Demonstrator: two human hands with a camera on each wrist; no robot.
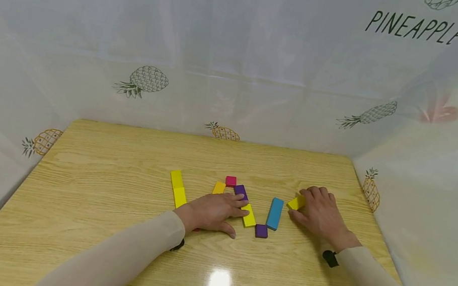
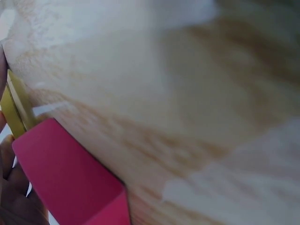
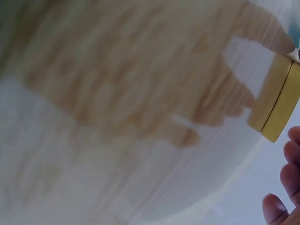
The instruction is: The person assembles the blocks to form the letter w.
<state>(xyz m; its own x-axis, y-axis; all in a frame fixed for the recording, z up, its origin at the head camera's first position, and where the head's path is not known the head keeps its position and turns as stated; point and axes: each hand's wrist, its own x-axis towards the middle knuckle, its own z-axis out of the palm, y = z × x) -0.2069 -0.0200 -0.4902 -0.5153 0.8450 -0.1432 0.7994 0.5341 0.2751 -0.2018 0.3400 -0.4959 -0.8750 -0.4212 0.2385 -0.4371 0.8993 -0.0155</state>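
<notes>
My left hand (image 1: 217,211) is over the middle of a row of flat blocks, its fingers extended. Its fingertips touch a purple block (image 1: 240,192) and the yellow block (image 1: 249,216) joined to it. Partly under this hand lies a red block (image 2: 70,173), mostly hidden in the head view. An orange block (image 1: 219,188) shows just beyond the hand. On the right, my right hand (image 1: 321,213) pinches a yellow block (image 1: 296,202) between thumb and fingers, low over the table. That yellow block (image 3: 283,103) also appears at the edge of the right wrist view.
Two yellow blocks (image 1: 177,188) lie end to end left of my left hand. A small red block (image 1: 231,181) sits behind the row. A blue block (image 1: 274,213) and a small purple block (image 1: 261,231) lie between my hands. Pineapple-print sheeting (image 1: 244,54) surrounds the wooden table (image 1: 101,243).
</notes>
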